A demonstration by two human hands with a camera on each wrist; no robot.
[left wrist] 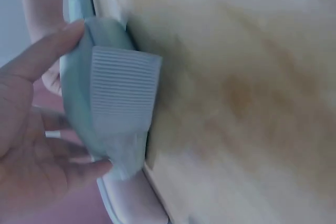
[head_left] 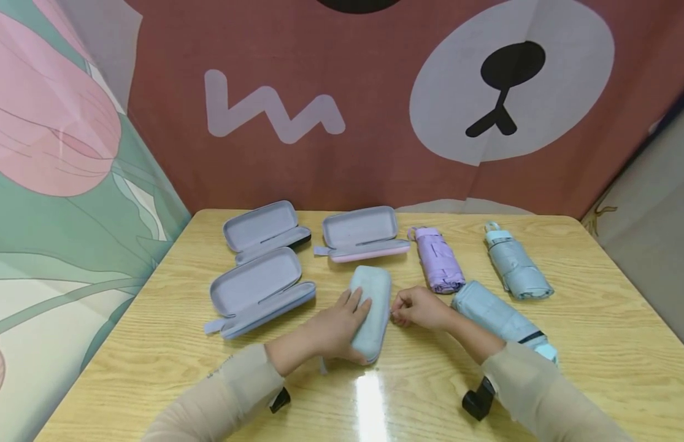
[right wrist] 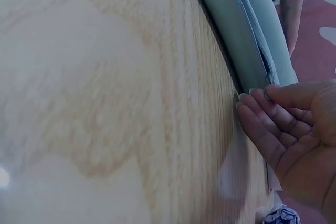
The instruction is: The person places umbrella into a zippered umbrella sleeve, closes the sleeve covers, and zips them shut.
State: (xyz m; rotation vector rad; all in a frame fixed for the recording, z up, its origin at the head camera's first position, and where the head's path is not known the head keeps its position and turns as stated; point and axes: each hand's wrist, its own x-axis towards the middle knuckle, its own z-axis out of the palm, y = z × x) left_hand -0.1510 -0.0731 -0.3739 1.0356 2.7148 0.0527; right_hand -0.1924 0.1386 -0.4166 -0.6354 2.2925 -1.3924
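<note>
Mint-green fabric covers the closed case (head_left: 378, 307) lying at the middle of the table (head_left: 170, 344), just in front of the pink-edged case (head_left: 361, 228); the left hand (head_left: 336, 325) grips it from the left, fingers spread over its top and thumb at the near end; a ribbed grey tab (left wrist: 126, 90) hangs from that end; the right hand (head_left: 421, 309) is at the opposite long side, thumb and forefinger pinched together on the small zipper pull (right wrist: 270, 80); to the left, a blue-edged case (head_left: 256, 282) and a black-edged case (head_left: 261, 224) lie with lids raised; rightward lie a purple umbrella (head_left: 438, 261) and two folded pale-blue umbrellas (head_left: 517, 264), one near the right forearm.
</note>
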